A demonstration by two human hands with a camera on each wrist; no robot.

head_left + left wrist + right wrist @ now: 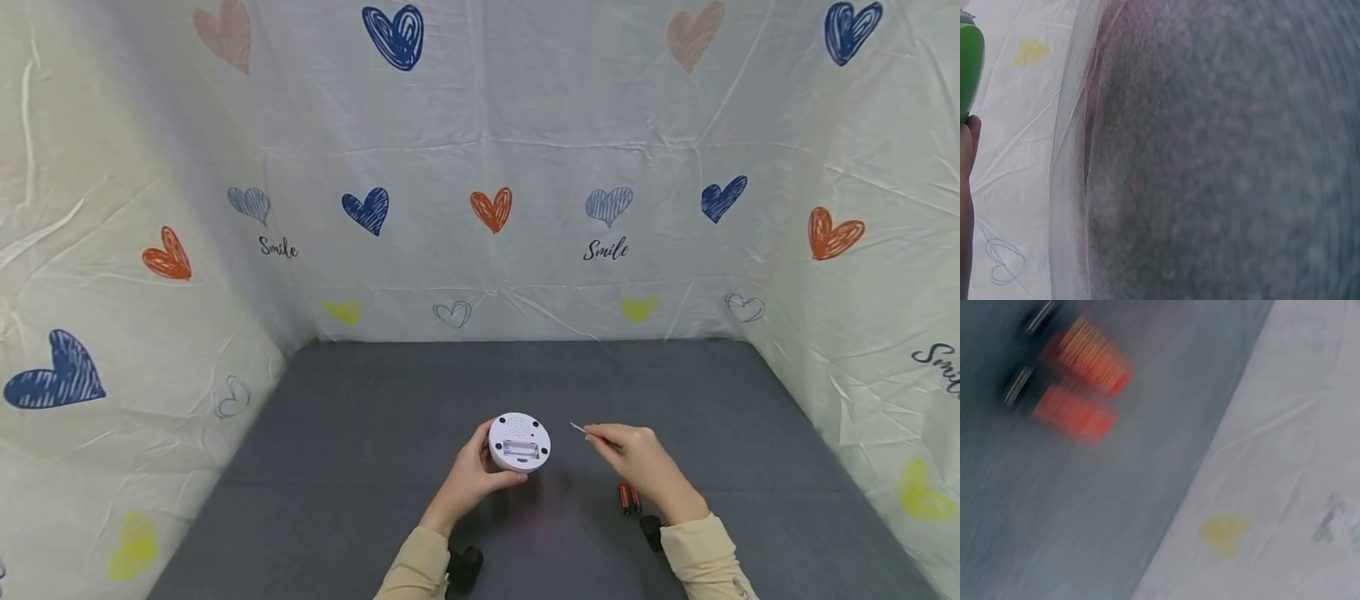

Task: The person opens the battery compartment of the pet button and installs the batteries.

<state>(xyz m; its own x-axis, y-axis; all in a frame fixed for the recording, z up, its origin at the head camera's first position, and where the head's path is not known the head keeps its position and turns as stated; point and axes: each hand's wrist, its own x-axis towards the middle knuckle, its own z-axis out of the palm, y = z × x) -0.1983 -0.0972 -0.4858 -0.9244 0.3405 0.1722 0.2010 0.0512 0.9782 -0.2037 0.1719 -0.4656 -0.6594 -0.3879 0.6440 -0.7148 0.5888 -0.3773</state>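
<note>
A dark grey surface point(360, 417) lies below, bordered on the far, left and right sides by whitish, creased sheeting point(540, 104). Across the far side run pale pink hearts point(695, 35) and dark blue hearts point(393, 37), an orange heart point(491, 208), striped grey-blue hearts point(609, 205), the black word "Smile" point(278, 247) printed twice, and yellow hearts point(342, 312) near the bottom edge. The left side bears a large blue heart point(56, 372) near an outlined one point(233, 397).

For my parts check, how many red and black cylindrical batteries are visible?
2. One battery lies on the dark grey tabletop near the right hand; the second battery is just right of it in the head view. Others could be hidden behind that hand.
</note>
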